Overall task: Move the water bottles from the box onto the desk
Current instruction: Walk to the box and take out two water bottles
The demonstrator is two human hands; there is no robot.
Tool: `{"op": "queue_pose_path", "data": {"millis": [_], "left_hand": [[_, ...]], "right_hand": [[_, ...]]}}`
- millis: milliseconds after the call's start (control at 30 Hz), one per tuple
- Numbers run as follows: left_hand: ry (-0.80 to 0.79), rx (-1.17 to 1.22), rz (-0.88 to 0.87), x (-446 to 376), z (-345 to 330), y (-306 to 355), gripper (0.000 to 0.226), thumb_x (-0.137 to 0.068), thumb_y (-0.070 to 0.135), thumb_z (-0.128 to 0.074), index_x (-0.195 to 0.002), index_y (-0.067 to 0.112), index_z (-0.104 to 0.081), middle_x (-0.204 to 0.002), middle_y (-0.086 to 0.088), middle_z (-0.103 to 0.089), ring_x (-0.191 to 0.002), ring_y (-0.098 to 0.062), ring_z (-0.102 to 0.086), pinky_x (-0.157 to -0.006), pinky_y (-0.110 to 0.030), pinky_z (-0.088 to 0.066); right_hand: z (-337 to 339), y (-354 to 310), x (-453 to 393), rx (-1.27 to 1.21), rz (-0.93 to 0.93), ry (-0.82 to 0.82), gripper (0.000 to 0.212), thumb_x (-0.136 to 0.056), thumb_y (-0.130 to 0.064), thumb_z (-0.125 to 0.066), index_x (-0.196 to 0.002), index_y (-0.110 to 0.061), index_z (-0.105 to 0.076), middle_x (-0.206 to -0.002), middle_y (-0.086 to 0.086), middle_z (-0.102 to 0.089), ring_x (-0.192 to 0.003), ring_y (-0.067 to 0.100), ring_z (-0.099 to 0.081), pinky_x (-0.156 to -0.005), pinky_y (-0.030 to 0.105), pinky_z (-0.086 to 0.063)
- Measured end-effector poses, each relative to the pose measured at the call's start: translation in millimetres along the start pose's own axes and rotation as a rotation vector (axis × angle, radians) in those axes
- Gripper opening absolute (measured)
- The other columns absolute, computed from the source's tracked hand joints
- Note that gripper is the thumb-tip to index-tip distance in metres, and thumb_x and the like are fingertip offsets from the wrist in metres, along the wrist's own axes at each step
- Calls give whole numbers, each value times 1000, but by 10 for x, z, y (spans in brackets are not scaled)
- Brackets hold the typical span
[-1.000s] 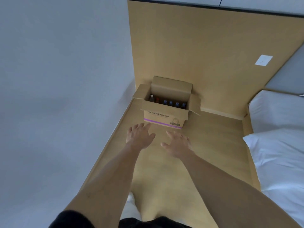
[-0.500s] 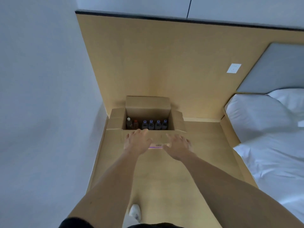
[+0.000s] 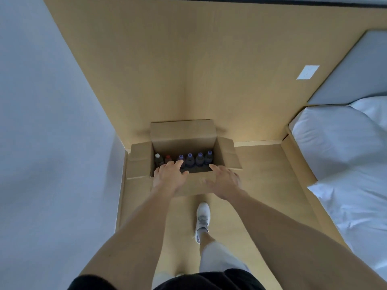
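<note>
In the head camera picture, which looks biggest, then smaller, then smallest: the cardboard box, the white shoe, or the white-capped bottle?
1. cardboard box, clearly the largest.
2. white shoe; it is nearer the camera, so it may look bigger than it is.
3. white-capped bottle, smallest, though partly hidden inside the box.

Both bare arms are reaching further forward than a second ago: the left hand is now arriving over the near rim of the open brown cardboard box, fingertips above the capped bottles, while the right hand is closing on its near right corner. A white sneaker is stepping into sight.
</note>
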State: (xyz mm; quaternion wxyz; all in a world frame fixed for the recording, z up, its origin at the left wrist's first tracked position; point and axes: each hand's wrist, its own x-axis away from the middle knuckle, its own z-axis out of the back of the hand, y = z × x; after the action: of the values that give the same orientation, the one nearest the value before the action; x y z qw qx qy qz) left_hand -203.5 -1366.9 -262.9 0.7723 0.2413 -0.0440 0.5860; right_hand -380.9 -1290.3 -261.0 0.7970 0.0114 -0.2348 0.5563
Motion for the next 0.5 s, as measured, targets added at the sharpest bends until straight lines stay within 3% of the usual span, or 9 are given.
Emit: {"op": "queue_pose_path", "data": {"millis": [500], "left_hand": [[-33, 54, 182, -2285, 210, -119, 55, -99, 48, -45, -150, 28, -39, -145, -7, -51, -133, -31, -45, -108, -46, -36]], "right_hand": [[233, -177, -2520, 4, 130, -142, 65, -95, -60, -46, -150, -28, -36, -147, 1, -48, -136, 25, -43, -111, 42, -37]]}}
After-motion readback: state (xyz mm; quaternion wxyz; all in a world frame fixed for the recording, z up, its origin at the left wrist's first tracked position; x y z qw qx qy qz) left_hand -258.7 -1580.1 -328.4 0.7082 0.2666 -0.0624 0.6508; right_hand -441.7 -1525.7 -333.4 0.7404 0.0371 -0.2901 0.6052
